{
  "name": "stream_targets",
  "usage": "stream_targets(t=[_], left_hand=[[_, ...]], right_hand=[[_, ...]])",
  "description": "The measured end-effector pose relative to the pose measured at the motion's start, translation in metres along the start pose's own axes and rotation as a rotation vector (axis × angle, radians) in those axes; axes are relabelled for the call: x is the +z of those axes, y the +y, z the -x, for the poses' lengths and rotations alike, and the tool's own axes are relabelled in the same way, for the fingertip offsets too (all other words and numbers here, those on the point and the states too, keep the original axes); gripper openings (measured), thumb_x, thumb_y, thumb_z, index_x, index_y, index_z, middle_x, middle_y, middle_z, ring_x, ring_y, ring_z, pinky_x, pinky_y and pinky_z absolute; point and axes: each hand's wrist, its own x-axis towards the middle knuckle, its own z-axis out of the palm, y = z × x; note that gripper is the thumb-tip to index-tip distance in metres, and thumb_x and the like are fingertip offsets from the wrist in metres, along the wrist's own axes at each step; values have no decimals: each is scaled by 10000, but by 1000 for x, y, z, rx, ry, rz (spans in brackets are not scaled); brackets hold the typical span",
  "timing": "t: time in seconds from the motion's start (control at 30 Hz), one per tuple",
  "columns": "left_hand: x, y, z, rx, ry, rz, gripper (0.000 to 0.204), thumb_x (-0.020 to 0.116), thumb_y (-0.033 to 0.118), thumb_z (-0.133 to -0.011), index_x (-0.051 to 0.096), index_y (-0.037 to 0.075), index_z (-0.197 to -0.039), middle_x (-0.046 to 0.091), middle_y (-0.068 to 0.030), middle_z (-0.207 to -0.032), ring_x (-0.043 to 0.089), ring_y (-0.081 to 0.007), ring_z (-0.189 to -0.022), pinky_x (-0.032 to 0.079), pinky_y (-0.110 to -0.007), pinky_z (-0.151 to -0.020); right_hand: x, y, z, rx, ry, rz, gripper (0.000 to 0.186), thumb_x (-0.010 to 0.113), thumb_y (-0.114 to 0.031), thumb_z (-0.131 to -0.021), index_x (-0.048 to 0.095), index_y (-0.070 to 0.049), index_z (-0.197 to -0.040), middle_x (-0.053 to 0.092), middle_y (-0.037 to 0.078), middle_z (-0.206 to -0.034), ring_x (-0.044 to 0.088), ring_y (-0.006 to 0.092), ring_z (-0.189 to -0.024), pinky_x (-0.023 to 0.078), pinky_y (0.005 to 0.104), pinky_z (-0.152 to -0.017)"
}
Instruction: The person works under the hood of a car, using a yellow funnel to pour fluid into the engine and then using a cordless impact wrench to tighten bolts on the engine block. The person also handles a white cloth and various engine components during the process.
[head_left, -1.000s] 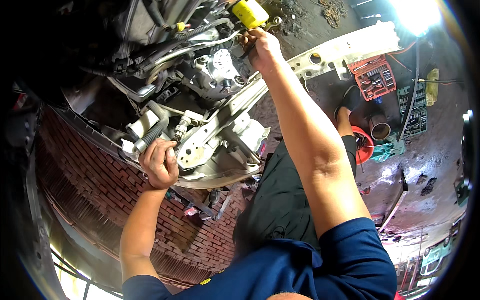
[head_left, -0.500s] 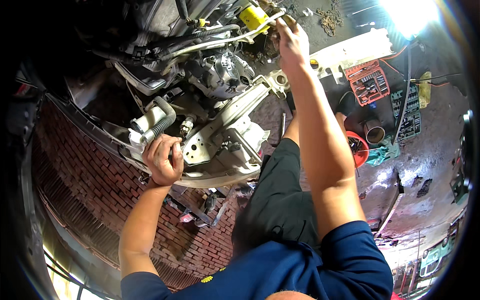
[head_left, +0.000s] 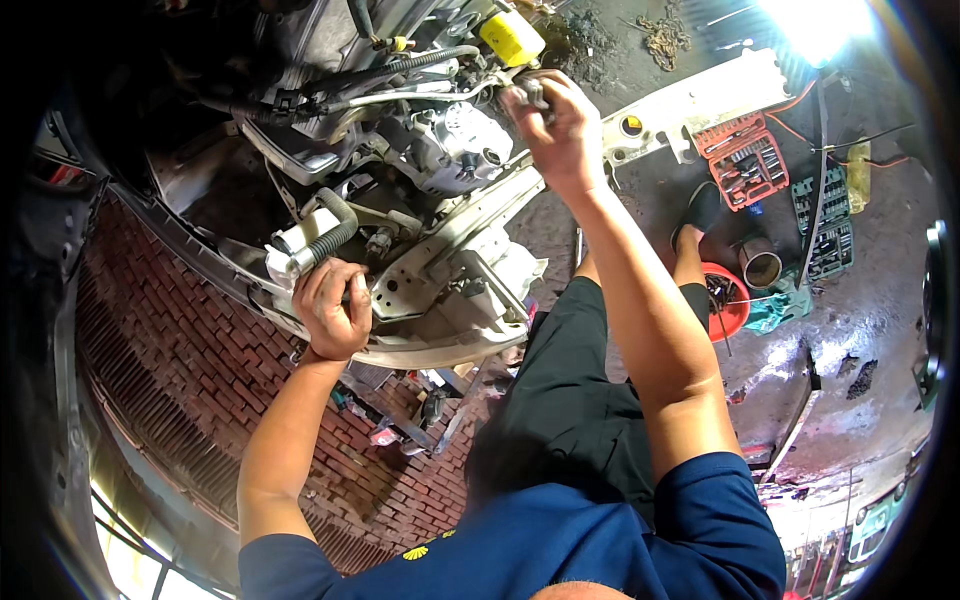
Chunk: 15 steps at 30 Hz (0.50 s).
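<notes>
Right hand (head_left: 560, 125) curled, blurred by the pale pipe (head_left: 420, 97), below the yellow canister (head_left: 512, 38); left hand (head_left: 335, 308) curled beside ribbed hose (head_left: 330, 243). Can't tell either's grip. I'd brace left-handed, avoid kinking the pipe.

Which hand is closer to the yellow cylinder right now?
Right. The right hand is just below the yellow cylinder in the picture; the left hand is much farther down and left, by the ribbed hose.
</notes>
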Motion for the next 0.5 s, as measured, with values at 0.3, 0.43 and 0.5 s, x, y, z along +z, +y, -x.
stream_targets(t=[0.3,0.43,0.5], left_hand=[[-8,5,0,-45,41,6,81,643,92,-913,700,57,-866,697,-103,-796,687,-328,-733,550,-413,-702],[8,12,-16,-14,107,80,44,679,95,-892,702,73,-862,689,-91,-786,685,-326,-717,546,-417,-657],[4,6,-9,-31,102,74,46,693,110,-885,689,87,-846,674,-82,-777,679,-324,-708,533,-429,-651]], right_hand=[[65,-35,-19,142,-269,118,788,944,-433,-739,626,-79,-1367,711,175,-1200,689,353,-1142,549,445,-996],[76,32,-33,118,-173,-154,551,908,-357,-839,704,-64,-1259,753,144,-1099,724,266,-994,563,387,-912],[70,20,-25,15,-116,30,490,884,-299,-841,701,-76,-1237,746,155,-1064,720,319,-973,561,413,-872]])
